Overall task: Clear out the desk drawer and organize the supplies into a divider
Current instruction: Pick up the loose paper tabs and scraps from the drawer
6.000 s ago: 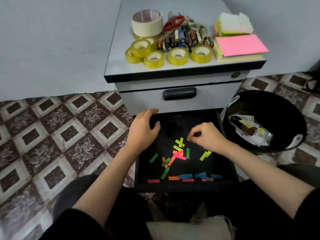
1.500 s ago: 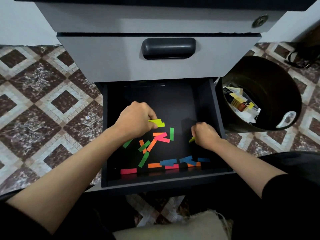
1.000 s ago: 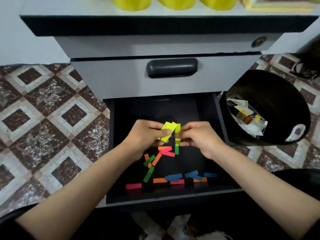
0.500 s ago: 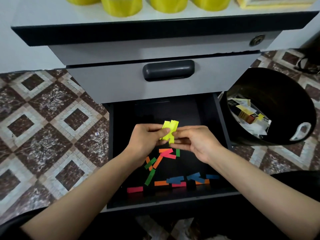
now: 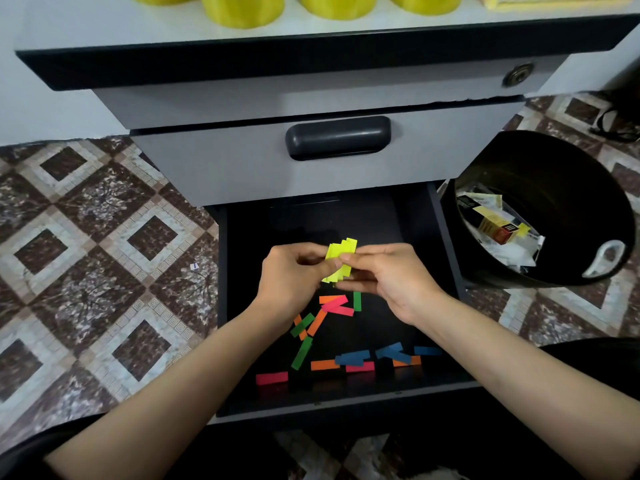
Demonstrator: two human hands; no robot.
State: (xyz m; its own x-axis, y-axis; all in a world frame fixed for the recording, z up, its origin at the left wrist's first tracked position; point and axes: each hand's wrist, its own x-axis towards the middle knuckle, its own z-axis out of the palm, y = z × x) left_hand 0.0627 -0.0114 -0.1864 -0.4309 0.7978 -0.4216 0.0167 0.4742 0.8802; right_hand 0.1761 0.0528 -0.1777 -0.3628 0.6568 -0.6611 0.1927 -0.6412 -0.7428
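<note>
Brown patterned floor tiles flank the grey cabinet, whose bottom drawer stands open in the middle of the frame. Your left hand and right hand meet above it, fingers curled, both pinching one small bundle of yellow paper strips. Loose coloured strips, orange, green, pink and blue, lie on the drawer floor below your hands; a black bin stands at right.

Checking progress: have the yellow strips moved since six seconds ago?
Yes: the yellow strips rose off the drawer floor, now pinched between left hand and right hand.
</note>
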